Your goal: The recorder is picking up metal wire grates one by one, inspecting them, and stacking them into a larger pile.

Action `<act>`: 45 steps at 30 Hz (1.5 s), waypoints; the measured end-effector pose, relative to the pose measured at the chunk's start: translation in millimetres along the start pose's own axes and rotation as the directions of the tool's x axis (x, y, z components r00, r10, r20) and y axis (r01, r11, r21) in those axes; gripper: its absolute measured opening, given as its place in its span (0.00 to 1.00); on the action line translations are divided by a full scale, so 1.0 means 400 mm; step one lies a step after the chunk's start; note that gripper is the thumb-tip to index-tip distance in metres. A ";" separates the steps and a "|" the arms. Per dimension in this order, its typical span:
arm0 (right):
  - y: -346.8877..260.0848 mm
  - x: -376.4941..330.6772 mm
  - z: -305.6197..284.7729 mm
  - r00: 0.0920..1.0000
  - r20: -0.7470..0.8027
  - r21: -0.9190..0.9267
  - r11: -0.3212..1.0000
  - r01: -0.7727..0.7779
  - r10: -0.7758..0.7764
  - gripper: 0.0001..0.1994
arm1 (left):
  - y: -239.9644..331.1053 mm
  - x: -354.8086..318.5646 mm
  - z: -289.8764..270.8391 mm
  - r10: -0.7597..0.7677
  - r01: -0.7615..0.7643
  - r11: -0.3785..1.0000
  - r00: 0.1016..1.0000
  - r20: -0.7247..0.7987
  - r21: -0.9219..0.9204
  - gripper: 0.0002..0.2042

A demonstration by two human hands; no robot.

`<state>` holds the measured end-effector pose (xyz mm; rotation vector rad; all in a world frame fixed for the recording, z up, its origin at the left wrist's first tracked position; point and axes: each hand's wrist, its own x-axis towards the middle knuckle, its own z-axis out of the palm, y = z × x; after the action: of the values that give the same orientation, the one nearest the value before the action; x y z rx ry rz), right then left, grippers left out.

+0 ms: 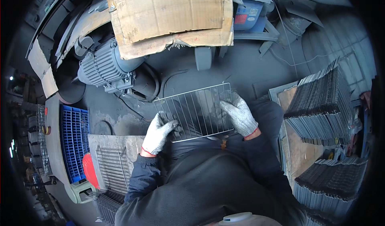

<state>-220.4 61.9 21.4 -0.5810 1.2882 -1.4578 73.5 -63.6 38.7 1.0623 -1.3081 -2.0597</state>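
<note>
Left hand [157, 133] and right hand [240, 113] grip a silvery rectangular wire rack [195, 113]. Bulky white knit gloves [245, 124] (ugh) could let it slip.

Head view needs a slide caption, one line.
Gloved left hand and right hand hold a wire rack at its two ends, with stacked dark wire grids on the right.

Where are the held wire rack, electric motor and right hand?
Held wire rack [197, 113], head view: middle of its grid.
Electric motor [100, 64], head view: finned housing.
Right hand [240, 114], head view: middle of its gloved back.
</note>
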 end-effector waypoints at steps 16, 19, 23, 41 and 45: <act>-0.039 -0.034 0.002 0.985 0.006 -0.035 0.984 0.172 -0.172 0.12 | 0.001 -0.037 0.048 0.327 -0.302 0.929 0.940 -0.091 0.216 0.07; -0.036 0.052 -0.028 0.975 0.006 -0.063 0.973 0.222 -0.222 0.10 | -0.035 0.054 0.032 0.393 -0.359 0.875 0.919 -0.041 0.326 0.09; 0.029 0.198 -0.172 0.962 0.033 -0.152 0.950 0.274 -0.272 0.11 | -0.109 0.225 0.054 0.444 -0.356 0.672 0.896 0.033 0.649 0.13; 0.024 0.302 -0.086 0.971 0.188 0.192 0.964 -0.183 0.147 0.15 | 0.015 0.369 -0.124 -0.311 0.320 0.923 0.947 0.073 -0.213 0.08; -0.006 0.296 -0.044 0.969 0.125 0.242 0.941 -0.236 0.211 0.12 | 0.024 0.356 -0.149 -0.361 0.359 0.840 0.930 0.076 -0.406 0.10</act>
<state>-274.8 -38.6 -14.0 -0.3188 1.0330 -1.3602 38.1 -203.1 -17.9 1.1716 -0.6414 -2.4612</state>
